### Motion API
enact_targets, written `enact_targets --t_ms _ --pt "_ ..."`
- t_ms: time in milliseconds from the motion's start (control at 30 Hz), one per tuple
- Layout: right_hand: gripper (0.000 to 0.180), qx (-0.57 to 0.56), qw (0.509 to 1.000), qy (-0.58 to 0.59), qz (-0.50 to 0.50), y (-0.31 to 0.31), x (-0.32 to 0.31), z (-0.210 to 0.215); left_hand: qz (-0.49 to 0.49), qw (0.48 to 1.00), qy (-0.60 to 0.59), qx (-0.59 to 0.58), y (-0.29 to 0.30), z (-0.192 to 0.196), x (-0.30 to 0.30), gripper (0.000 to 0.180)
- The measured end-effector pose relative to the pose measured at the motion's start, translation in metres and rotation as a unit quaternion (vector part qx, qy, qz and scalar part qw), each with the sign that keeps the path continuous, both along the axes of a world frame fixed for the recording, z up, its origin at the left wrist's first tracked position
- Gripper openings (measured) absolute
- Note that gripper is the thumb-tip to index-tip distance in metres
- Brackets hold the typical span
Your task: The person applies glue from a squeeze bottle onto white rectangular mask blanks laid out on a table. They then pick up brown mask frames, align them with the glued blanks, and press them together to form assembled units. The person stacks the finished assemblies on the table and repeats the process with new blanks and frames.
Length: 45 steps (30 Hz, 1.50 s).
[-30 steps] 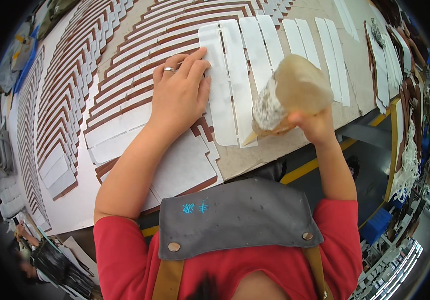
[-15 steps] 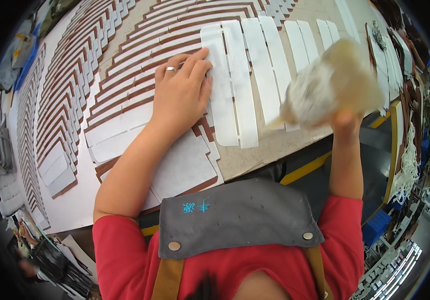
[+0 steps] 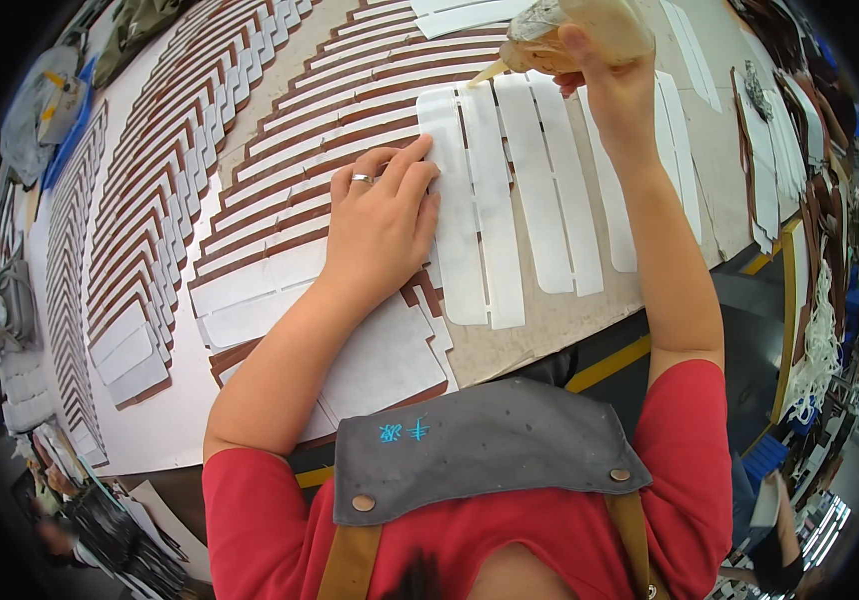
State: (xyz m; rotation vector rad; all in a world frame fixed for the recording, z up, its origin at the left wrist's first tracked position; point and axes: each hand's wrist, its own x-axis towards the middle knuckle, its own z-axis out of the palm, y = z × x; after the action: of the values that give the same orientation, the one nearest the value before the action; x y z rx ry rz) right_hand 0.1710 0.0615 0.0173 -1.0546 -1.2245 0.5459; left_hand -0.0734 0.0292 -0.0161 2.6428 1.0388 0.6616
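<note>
Far left of the white strips [image 3: 495, 200] on my bench [image 3: 710, 160] there are curved rows of brown-and-white pieces [image 3: 150, 180] fanned out. My left hand [image 3: 380, 225] lies flat, fingers spread, no grip on anything, ring on 1 finger, fingertips pressing the left edge of the leftmost strip. The strips sit side by side, running away from me. Up past their far ends, my right hand [image 3: 615, 85] has a full grip around a squeeze bottle [image 3: 575, 30], tilted with its nozzle pointing left, just above the strips' top ends. More white strips lie right of that hand.
</note>
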Motion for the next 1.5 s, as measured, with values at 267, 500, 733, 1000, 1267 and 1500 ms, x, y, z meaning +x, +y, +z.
enact_targets --t_ms 267,500,733,1000,1267,1500 --pt "0.037 -0.066 0.997 -0.007 -0.042 -0.008 0.025 -0.007 -0.002 1.0 -0.005 0.003 0.0 0.001 0.001 0.021" --pt "0.041 -0.123 0.991 0.033 -0.038 -0.035 0.023 -0.01 -0.002 1.0 -0.004 0.021 -0.001 -0.001 0.001 0.024" --pt "0.047 -0.17 0.98 0.09 -0.041 -0.077 0.008 -0.007 -0.001 0.999 0.004 0.034 -0.001 -0.001 0.002 0.024" --pt "0.05 -0.217 0.97 0.101 -0.028 -0.124 0.0 -0.008 0.002 0.999 0.004 0.047 -0.002 -0.001 0.004 0.023" --pt "0.052 -0.264 0.95 0.166 0.02 -0.158 -0.004 -0.007 0.003 0.997 0.056 0.046 -0.007 0.01 0.004 0.025" --pt "0.055 -0.14 0.973 0.179 0.029 -0.089 0.056 0.001 -0.003 0.998 0.061 -0.009 -0.002 0.024 0.006 0.022"
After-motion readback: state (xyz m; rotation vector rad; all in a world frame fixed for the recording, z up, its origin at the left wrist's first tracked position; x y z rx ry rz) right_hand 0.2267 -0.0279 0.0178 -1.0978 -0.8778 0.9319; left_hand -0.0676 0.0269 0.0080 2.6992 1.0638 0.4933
